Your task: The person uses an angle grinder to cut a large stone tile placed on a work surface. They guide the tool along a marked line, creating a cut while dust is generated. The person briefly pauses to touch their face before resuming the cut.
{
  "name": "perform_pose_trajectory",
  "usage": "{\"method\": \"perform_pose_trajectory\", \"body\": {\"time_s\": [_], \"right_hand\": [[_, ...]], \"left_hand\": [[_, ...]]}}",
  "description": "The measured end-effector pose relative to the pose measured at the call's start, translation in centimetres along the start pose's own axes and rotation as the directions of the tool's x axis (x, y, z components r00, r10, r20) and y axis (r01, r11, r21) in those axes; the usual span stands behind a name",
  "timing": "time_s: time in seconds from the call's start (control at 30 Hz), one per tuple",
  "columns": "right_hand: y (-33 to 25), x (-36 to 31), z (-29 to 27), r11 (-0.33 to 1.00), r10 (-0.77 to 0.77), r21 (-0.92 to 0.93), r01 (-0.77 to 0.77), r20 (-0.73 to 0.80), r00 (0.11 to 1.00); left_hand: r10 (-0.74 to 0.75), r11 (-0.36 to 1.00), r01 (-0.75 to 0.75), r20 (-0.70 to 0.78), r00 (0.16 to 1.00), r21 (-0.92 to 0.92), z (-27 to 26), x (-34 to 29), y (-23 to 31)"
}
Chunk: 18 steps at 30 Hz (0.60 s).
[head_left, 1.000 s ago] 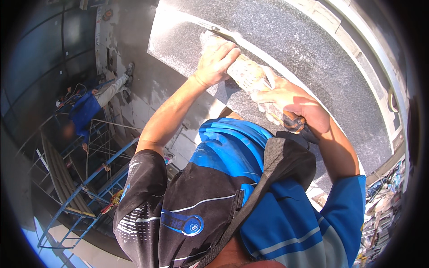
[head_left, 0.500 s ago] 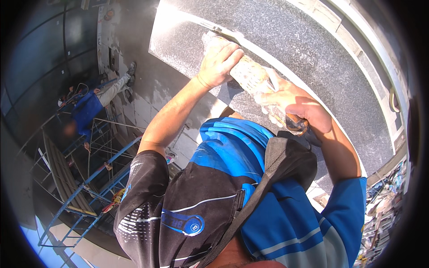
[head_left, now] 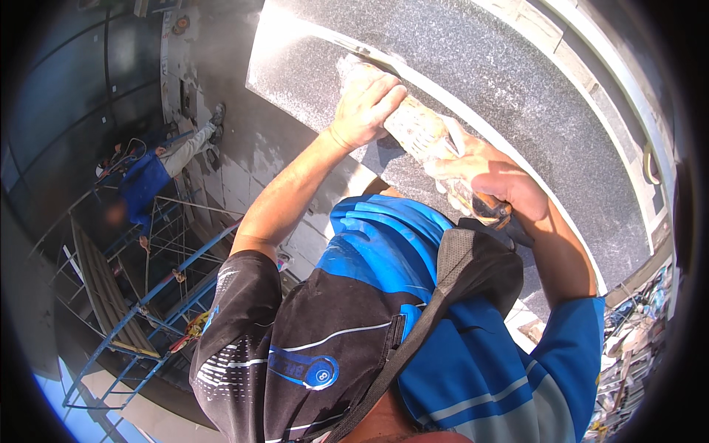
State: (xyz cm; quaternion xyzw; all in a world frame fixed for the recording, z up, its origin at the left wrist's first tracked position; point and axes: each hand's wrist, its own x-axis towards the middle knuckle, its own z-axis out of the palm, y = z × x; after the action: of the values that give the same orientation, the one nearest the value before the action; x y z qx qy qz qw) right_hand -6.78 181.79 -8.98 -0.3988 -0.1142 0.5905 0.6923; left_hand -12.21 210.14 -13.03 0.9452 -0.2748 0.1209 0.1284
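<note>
A dust-coated angle grinder (head_left: 416, 130) lies slantwise over a speckled grey stone slab (head_left: 509, 81). My left hand (head_left: 366, 108) is wrapped round its head end, close to the thin disc area, which is whitened by glare and dust. Farther back, my right hand (head_left: 493, 168) grips the body near the orange-and-black rear (head_left: 490, 207). A pale curved line (head_left: 450, 100) runs along the slab beside the tool, and white powder is scattered on the stone. The disc's edge is hard to make out.
On the left, a person in blue (head_left: 144, 181) is by a blue scaffold frame (head_left: 151, 292) with planks. A pale rail (head_left: 628, 96) curves past the slab's far right side. Piled debris (head_left: 628, 362) lies at the lower right. A dark bag (head_left: 480, 262) hangs against my chest.
The grinder and both my hands have shifted very slightly to the right along the pale line. My grip is the same, and the slab has stayed in place.
</note>
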Motion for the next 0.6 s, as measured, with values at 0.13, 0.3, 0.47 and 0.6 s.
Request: {"method": "perform_pose_trajectory", "body": {"time_s": [0.13,0.3,0.47,0.6], "right_hand": [[-0.2,-0.4,0.1,1.0,-0.006,0.017,0.006,0.005,1.0],[0.3,0.2,-0.2,1.0,0.013,-0.021,-0.014,-0.021,1.0],[0.9,0.8,-0.4,0.995,0.046,-0.082,-0.05,-0.052,0.998],[1.9,2.3,-0.8,0.978,0.1,-0.176,-0.116,-0.098,0.99]], "left_hand": [[-0.017,1.0,0.017,0.002,1.0,0.006,-0.3,0.3,0.5],[-0.027,1.0,0.027,-0.013,1.0,0.013,0.0,0.2,0.8],[-0.027,1.0,0.027,-0.01,1.0,0.006,0.2,0.0,0.6],[-0.02,1.0,0.02,0.0,1.0,-0.001,0.0,-0.1,-0.4]]}}
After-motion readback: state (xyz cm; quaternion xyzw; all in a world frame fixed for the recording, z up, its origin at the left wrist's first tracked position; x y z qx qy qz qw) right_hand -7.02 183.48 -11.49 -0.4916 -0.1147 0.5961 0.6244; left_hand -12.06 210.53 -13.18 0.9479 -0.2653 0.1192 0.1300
